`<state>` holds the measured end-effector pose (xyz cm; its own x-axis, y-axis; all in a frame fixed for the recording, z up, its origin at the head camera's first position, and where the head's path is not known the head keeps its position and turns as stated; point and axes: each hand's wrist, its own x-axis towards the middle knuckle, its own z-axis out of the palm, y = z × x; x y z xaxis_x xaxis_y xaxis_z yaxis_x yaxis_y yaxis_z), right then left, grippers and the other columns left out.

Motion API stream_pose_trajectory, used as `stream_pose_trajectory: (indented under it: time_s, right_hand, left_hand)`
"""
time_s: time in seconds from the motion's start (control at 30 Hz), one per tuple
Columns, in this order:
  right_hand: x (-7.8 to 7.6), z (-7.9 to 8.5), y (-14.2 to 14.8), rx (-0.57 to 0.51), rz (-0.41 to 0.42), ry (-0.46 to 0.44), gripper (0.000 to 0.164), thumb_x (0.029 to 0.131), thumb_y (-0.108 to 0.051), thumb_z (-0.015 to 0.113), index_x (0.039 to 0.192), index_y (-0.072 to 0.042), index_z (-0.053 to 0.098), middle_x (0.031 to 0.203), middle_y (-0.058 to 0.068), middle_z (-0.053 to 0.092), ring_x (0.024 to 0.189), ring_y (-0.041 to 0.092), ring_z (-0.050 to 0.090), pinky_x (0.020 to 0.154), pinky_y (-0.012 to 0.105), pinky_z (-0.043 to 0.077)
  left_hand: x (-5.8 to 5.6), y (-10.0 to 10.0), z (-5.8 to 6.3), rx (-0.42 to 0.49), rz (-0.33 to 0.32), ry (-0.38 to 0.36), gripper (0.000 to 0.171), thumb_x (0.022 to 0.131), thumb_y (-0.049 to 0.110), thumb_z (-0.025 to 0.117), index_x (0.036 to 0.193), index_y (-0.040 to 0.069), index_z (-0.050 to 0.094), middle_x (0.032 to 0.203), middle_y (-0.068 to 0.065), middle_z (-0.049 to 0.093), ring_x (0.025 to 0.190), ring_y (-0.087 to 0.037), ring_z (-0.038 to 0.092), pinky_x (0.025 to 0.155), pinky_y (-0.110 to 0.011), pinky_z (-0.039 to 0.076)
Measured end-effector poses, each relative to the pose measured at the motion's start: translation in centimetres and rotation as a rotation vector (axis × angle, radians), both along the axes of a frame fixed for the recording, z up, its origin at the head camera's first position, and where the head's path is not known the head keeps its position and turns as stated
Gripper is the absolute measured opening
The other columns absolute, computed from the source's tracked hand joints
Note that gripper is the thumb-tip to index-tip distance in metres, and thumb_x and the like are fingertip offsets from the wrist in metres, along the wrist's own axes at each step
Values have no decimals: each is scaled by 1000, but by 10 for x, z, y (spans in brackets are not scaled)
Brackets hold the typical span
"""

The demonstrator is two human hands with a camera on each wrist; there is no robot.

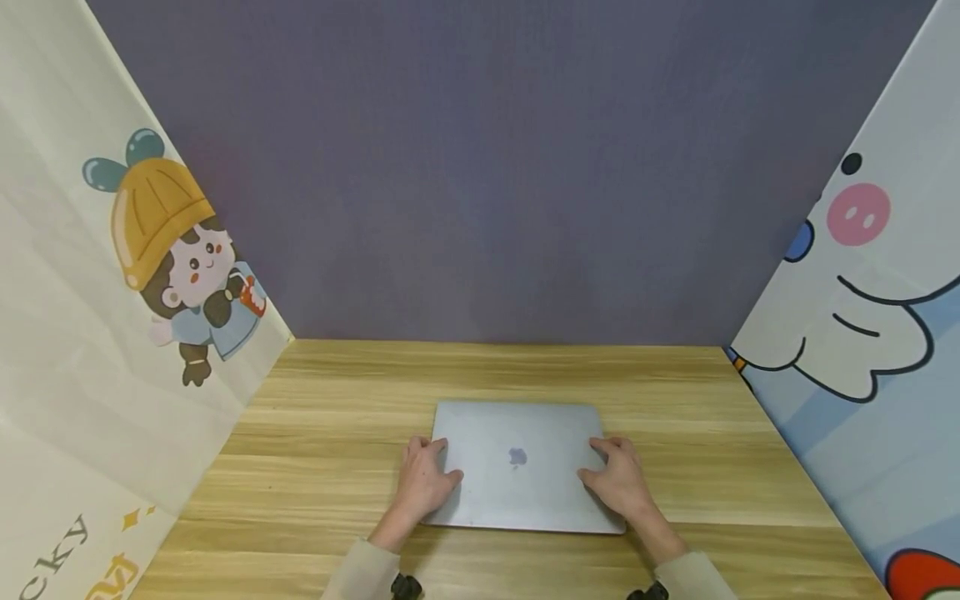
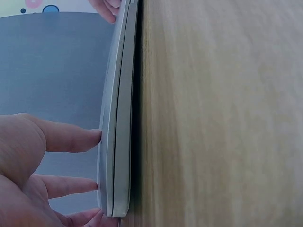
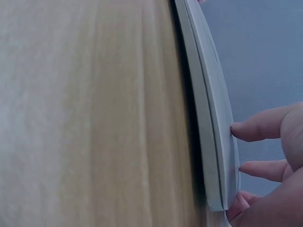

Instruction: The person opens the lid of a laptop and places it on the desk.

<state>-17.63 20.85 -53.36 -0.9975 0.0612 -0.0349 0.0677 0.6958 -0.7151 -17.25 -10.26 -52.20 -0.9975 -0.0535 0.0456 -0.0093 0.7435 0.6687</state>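
Rising at the far side, a dark grey panel (image 1: 495, 167) stands behind a wood-grain table (image 1: 315, 500), between a left wall (image 1: 52, 292) and a right wall (image 1: 900, 467), each printed with cartoons. A silver laptop (image 1: 525, 512) lies closed on the near middle of the table. The left hand (image 1: 426, 481) grips its left side, the right hand (image 1: 618, 477) its right: on each, the thumb and 1 finger press the lid (image 1: 480, 425) while other fingers curl round the side edge. Pale sleeves (image 1: 358, 575) reach in from the near side. Only the head view shows the apple logo (image 1: 517, 457) mid-lid; the 2 wrist views alone show the seam (image 2: 116, 118) above the base (image 2: 124, 123) and a dark gap (image 2: 137, 118) beneath it.
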Motion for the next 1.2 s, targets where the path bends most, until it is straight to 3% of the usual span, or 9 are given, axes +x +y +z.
stream_pose_trajectory:
  time_s: [0.3,0.63,0.93,1.2]
  right_hand:
    - [1,1,1,-1,7,-17,62,82,-8,77,135,14,54,136,35,43,126,50,42,100,63,46]
    - [4,3,2,72,46,-8,63,83,-12,78,133,17,54,137,37,45,126,51,44,101,63,46]
    - [20,8,2,232,145,66,61,81,-21,80,126,15,61,136,33,50,127,51,43,103,61,45]
    - [33,9,1,296,268,104,67,82,-37,83,126,9,65,136,27,55,130,47,46,107,60,42]
  left_hand:
    - [1,-3,-2,-1,-15,-2,58,77,11,85,128,-10,64,116,-20,51,107,-34,48,87,-49,48]
    - [0,-16,-3,-35,-115,-2,56,81,14,81,129,-8,62,121,-22,53,115,-39,50,95,-55,49]
    - [5,-24,-2,-203,-242,57,58,89,21,77,132,-12,58,133,-27,53,122,-44,52,103,-56,47]
    - [9,-27,-2,-351,-410,48,76,94,42,70,145,-10,47,152,-33,37,141,-49,35,116,-60,31]
